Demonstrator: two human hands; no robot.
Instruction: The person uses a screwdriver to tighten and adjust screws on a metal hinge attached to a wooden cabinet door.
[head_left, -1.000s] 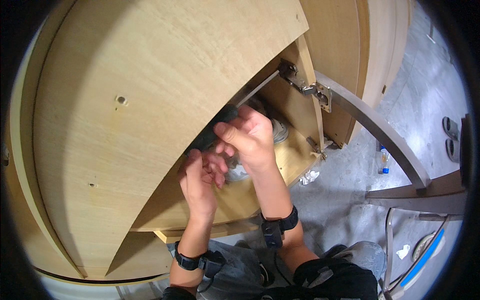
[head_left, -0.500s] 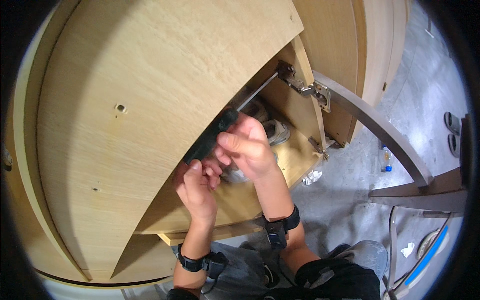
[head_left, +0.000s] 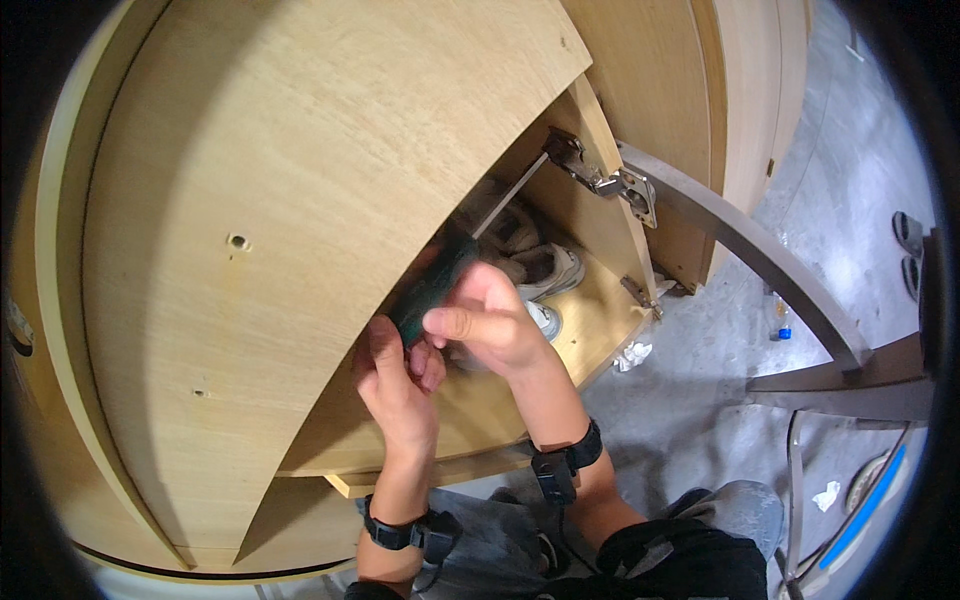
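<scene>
A screwdriver (head_left: 437,283) with a thick dark handle and a long metal shaft slants up to the right, its tip at the upper metal hinge (head_left: 566,150) on the inner side wall of the wooden cabinet (head_left: 350,160). My right hand (head_left: 490,322) is closed around the middle of the handle, thumb along its near side. At the butt end, my left hand (head_left: 398,385) pinches the handle between thumb and fingers. The hinge's arm and cup plate (head_left: 637,197) stick out past the cabinet's front edge. The handle is a little blurred.
Shoes (head_left: 545,268) stand on the cabinet's bottom board, with a lower hinge (head_left: 640,297) near its front corner. A curved metal bar (head_left: 750,235) arches at the right. Crumpled paper (head_left: 632,356) and a plastic bottle (head_left: 783,322) lie on the grey floor.
The screwdriver's handle has turned in my hands, and my right hand has slid slightly down it. The tip stays at the hinge. The whole view has shifted a little.
</scene>
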